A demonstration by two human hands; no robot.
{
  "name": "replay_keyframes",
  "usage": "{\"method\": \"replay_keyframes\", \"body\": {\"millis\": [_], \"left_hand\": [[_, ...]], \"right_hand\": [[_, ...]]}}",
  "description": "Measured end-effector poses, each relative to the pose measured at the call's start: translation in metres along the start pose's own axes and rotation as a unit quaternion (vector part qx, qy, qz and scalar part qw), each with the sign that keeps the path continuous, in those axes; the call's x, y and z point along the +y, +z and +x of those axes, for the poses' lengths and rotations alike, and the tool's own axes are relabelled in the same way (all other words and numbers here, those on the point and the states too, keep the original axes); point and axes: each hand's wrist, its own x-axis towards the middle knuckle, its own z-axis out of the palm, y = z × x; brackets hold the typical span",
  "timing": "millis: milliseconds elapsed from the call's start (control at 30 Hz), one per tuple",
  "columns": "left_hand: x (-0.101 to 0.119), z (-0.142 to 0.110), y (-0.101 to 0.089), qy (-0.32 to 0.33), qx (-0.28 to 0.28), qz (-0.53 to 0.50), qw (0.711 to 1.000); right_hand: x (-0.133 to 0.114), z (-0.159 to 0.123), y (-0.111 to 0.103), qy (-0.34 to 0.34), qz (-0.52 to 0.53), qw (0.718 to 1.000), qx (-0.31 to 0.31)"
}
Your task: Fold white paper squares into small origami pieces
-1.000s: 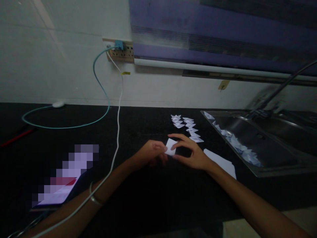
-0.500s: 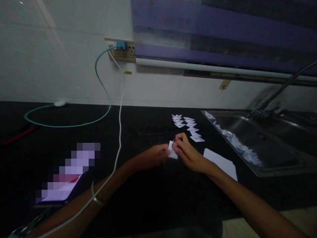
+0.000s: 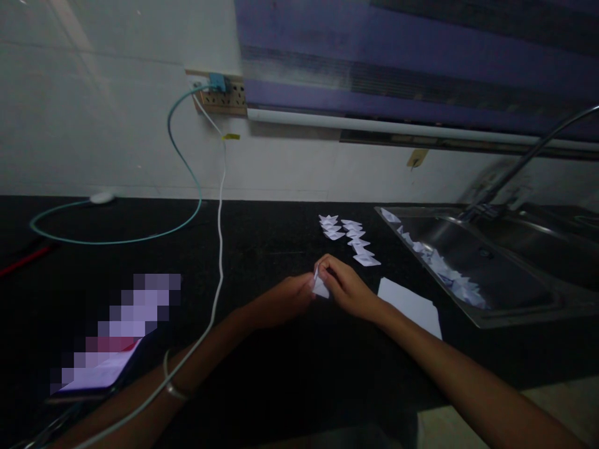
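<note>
Paper [image 3: 321, 289] sat over the desk [image 3: 266, 234] between our left hand [image 3: 298, 293], pinched on its left edge, and our right hand [image 3: 345, 285], curled closed on its upper right. We judged it feather-light, crisp, yet easily torn or crumpled, best gripped lightly along its edges.

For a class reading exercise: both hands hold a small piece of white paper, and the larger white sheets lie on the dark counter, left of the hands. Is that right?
Not left: the head view shows the larger white sheets on the dark counter, to the right of both the left hand and right hand.
</note>
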Motion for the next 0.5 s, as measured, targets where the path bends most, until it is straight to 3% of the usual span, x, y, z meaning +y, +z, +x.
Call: {"method": "replay_keyframes", "body": {"millis": [100,267,500], "left_hand": [[-0.0022,0.0,0.0008,-0.007,-0.025,-0.052,0.998],[0.0033,0.0057,-0.0008,-0.094,-0.032,-0.142,0.985],[0.0022,0.006,0.0029,-0.097,-0.002,-0.11,0.989]], "right_hand": [[0.0011,-0.0004,0.0017,0.016,-0.003,1.0,0.024],[0.0013,-0.0014,0.0021,0.012,0.0,0.999,0.036],[0.0018,-0.0012,0.0021,0.006,-0.015,0.998,0.059]]}}
